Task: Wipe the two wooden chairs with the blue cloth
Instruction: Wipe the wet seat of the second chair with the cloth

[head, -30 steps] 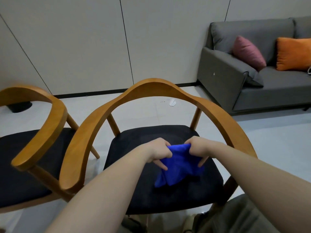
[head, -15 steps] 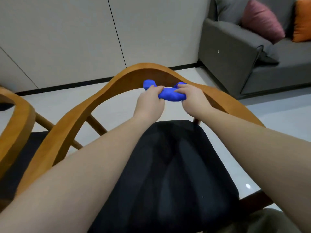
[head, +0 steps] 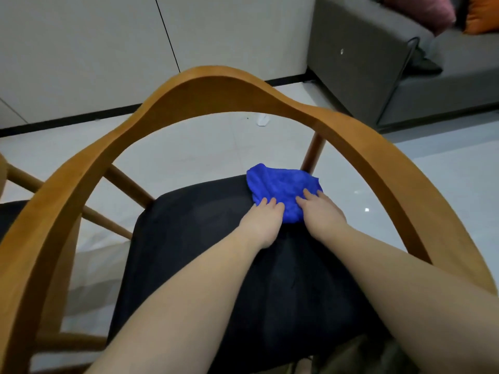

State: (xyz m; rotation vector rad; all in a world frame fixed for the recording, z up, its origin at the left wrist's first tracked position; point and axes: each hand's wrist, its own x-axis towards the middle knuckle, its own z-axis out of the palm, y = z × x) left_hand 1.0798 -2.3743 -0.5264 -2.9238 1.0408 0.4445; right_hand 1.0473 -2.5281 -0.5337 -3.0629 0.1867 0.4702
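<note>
Pressing the blue cloth bunched onto the far right corner of the black seat cushion of the near wooden chair, with left hand and right hand side by side, fingers straight and flat on its near edge, gripping nothing. Looks early in the job: cannot tell whether to count the curved back rail as wiped, and probably yet to reach the second chair, barely showing at the left edge.

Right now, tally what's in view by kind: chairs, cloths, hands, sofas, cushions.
Wooden chairs: 2 (near chair, left-edge chair partly visible)
Blue cloth: 1
Hands: 2 (left hand, right hand)
Sofa: 1
Cushions: 2 (pink cushion, orange cushion)
Total: 8
</note>
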